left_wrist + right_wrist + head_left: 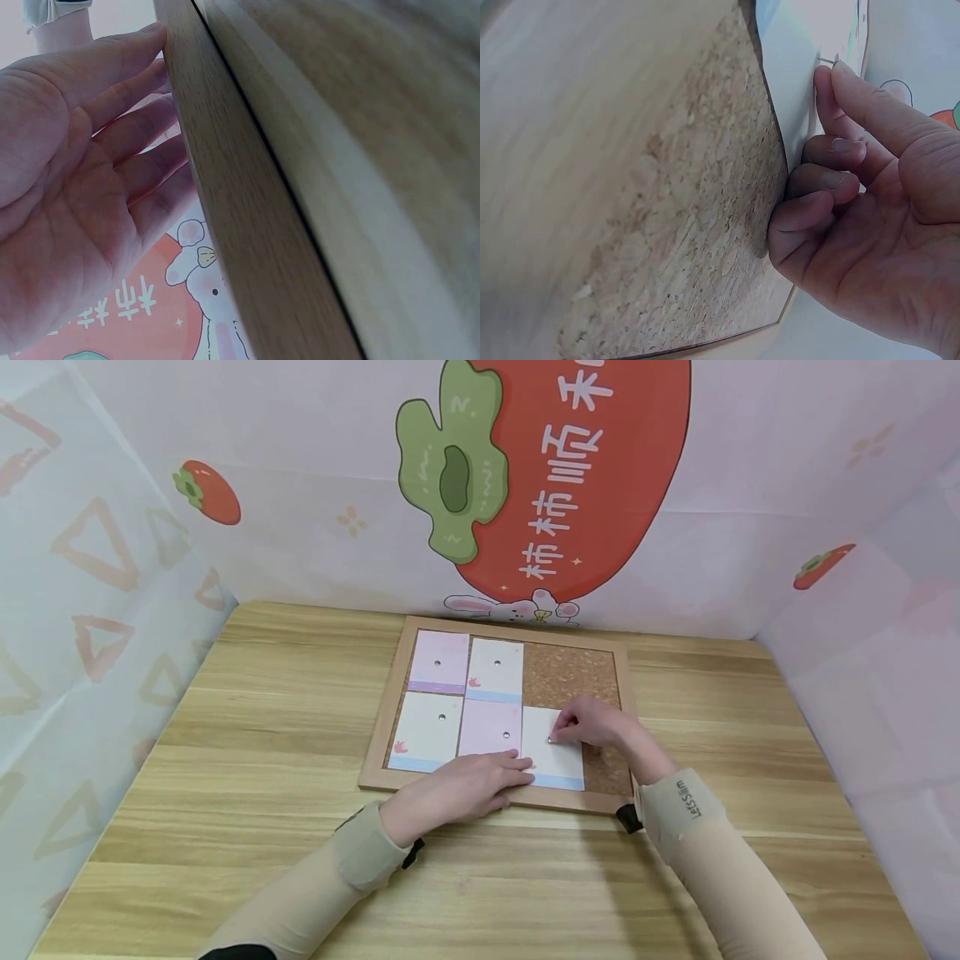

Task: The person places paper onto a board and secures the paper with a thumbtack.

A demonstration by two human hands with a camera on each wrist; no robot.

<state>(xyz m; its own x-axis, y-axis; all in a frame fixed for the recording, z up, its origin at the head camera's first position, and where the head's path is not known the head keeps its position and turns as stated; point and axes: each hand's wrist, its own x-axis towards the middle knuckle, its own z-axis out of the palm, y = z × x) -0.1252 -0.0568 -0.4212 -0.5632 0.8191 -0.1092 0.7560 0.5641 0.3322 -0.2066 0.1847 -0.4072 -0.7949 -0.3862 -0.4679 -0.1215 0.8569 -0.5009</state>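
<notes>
A wood-framed cork board (572, 672) lies on the table with several white and pink note cards on it. My right hand (596, 724) pinches a silver thumbtack (551, 740) between thumb and forefinger over the white card (558, 768) at the lower right. In the right wrist view the tack's thin pin (826, 60) shows at the card's surface; how deep it sits I cannot tell. My left hand (474, 781) rests with extended fingers on the pink card (489, 724) and the edge of that white card. From the left wrist, its fingers (142, 135) reach over the board's frame (240, 225).
Other cards, among them a purple-edged one (438, 652) and a white one (426, 731), each carry a silver tack. Bare cork shows at the board's right side. The wooden table (247, 735) meets a printed backdrop (315, 552) behind the board.
</notes>
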